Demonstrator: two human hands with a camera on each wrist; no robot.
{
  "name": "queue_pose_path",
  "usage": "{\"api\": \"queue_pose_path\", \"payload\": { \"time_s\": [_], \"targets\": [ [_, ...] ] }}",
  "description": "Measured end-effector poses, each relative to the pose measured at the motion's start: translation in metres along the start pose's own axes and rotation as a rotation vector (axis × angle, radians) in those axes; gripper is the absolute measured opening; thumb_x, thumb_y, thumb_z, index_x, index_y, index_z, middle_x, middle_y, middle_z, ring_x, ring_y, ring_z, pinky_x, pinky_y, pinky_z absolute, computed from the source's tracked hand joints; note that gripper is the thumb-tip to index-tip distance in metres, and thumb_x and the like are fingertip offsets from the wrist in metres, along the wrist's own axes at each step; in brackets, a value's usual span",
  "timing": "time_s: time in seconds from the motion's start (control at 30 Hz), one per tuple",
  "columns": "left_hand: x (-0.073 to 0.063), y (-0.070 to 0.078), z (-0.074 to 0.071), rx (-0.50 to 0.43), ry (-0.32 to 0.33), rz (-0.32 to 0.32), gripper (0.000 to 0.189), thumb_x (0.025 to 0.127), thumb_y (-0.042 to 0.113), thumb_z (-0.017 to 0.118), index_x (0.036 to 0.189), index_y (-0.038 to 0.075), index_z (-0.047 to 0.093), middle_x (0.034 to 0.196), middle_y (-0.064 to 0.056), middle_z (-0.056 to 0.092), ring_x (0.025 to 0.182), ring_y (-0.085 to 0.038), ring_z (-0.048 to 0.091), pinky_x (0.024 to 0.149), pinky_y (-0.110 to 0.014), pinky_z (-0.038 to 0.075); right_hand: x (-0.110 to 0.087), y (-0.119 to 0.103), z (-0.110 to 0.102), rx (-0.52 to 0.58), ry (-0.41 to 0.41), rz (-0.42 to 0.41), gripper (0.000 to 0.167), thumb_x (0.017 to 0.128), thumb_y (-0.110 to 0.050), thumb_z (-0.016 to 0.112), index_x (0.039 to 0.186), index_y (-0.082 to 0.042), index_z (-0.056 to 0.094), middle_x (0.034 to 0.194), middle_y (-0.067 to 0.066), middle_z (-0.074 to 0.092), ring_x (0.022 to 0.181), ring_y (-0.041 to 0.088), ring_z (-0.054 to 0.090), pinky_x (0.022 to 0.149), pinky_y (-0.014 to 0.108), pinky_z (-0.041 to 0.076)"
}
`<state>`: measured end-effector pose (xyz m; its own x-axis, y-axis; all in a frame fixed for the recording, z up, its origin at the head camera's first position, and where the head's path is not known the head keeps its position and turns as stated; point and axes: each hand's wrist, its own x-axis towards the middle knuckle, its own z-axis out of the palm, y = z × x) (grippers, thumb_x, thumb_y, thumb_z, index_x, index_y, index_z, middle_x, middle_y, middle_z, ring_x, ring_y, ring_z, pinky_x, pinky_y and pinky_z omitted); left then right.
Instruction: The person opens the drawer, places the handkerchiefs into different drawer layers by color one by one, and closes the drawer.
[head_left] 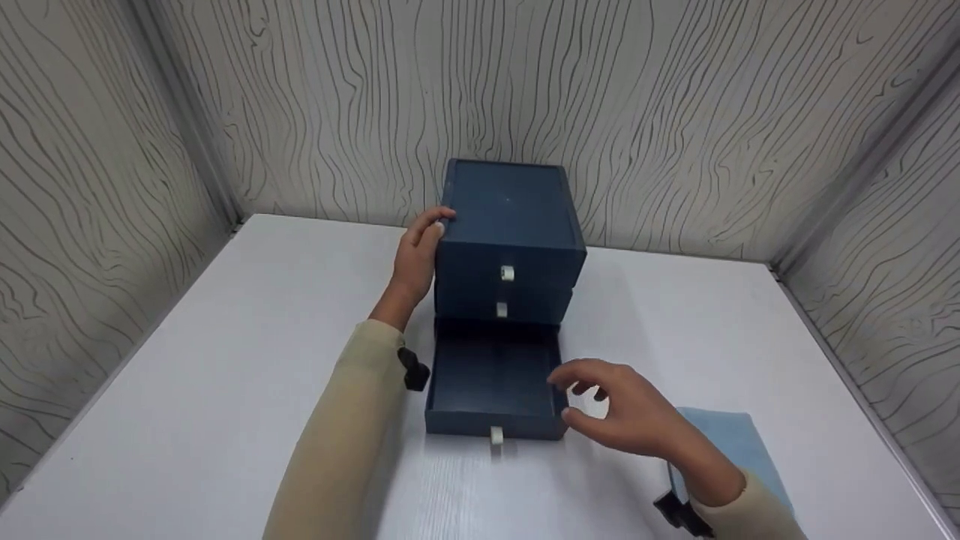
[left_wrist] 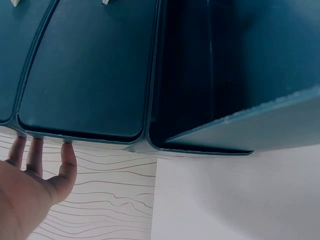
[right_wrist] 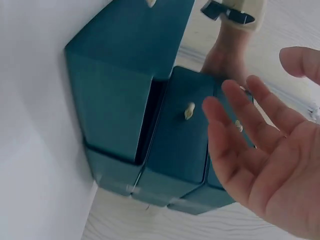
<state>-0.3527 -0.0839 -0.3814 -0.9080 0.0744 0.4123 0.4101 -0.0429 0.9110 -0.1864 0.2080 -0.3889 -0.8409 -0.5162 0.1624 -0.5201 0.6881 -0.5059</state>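
Note:
A dark blue drawer cabinet [head_left: 514, 206] stands toward the back of the table, with small white knobs on its fronts. Its bottom drawer [head_left: 491, 375] is pulled out, and nothing shows inside it; the two drawers above are closed. My left hand [head_left: 418, 255] rests against the cabinet's left side near the top, and in the left wrist view its fingertips touch that side. Beside the right edge of the pulled-out drawer is my right hand [head_left: 626, 405], fingers loosely bent and holding nothing. In the right wrist view the palm and spread fingers [right_wrist: 260, 120] show before the cabinet.
A folded light blue cloth [head_left: 739, 442] lies on the white table [head_left: 300, 300] at the right, partly hidden under the right forearm. Wood-grain patterned panels [head_left: 337, 112] close off the back and both sides.

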Motion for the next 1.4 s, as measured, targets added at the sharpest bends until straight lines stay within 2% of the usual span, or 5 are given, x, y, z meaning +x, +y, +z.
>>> {"api": "queue_pose_path", "payload": {
  "time_s": [0.63, 1.0, 1.1, 1.2, 1.4],
  "targets": [
    [0.004, -0.01, 0.003, 0.048, 0.029, 0.034, 0.034, 0.102, 0.02, 0.036, 0.125, 0.008, 0.058, 0.142, -0.007, 0.048, 0.13, -0.018, 0.043, 0.108, -0.04, 0.033, -0.02, 0.048, -0.036, -0.289, 0.051, 0.251, 0.044, 0.084, -0.032, 0.07, 0.124, -0.018, 0.061, 0.119, 0.003, 0.065, 0.104, 0.028, 0.063, 0.08, 0.049, 0.051],
    [0.003, -0.01, 0.002, 0.056, 0.026, 0.039, 0.034, 0.103, 0.02, 0.035, 0.125, 0.008, 0.058, 0.144, -0.006, 0.046, 0.135, -0.017, 0.039, 0.111, -0.041, 0.031, -0.042, 0.103, -0.052, -0.345, -0.133, 0.464, 0.064, 0.081, -0.037, 0.071, 0.134, -0.007, 0.05, 0.119, 0.032, 0.058, 0.088, 0.035, 0.062, 0.066, 0.049, 0.05],
    [0.004, -0.01, 0.002, 0.069, 0.026, 0.026, 0.035, 0.103, 0.021, 0.034, 0.127, 0.01, 0.058, 0.131, -0.007, 0.053, 0.105, -0.012, 0.054, 0.095, -0.035, 0.04, -0.049, 0.117, -0.057, -0.342, -0.198, 0.522, 0.07, 0.079, -0.035, 0.072, 0.135, -0.003, 0.047, 0.122, 0.037, 0.055, 0.102, 0.049, 0.058, 0.073, 0.056, 0.049],
    [0.004, -0.01, 0.002, 0.076, 0.019, 0.007, 0.036, 0.104, 0.021, 0.034, 0.129, 0.009, 0.057, 0.13, -0.009, 0.053, 0.065, -0.008, 0.038, 0.074, -0.03, 0.037, -0.054, 0.129, -0.061, -0.329, -0.245, 0.553, 0.074, 0.075, -0.03, 0.073, 0.135, 0.001, 0.044, 0.122, 0.038, 0.054, 0.105, 0.051, 0.056, 0.077, 0.059, 0.048],
    [0.004, -0.008, -0.001, 0.064, 0.0, -0.017, 0.036, 0.103, 0.017, 0.034, 0.13, 0.005, 0.055, 0.113, -0.009, 0.055, 0.059, -0.011, 0.029, 0.072, -0.029, 0.035, -0.061, 0.147, -0.065, -0.31, -0.292, 0.603, 0.072, 0.075, -0.027, 0.072, 0.131, 0.008, 0.043, 0.115, 0.038, 0.055, 0.093, 0.041, 0.06, 0.076, 0.057, 0.048]
  ]
}}
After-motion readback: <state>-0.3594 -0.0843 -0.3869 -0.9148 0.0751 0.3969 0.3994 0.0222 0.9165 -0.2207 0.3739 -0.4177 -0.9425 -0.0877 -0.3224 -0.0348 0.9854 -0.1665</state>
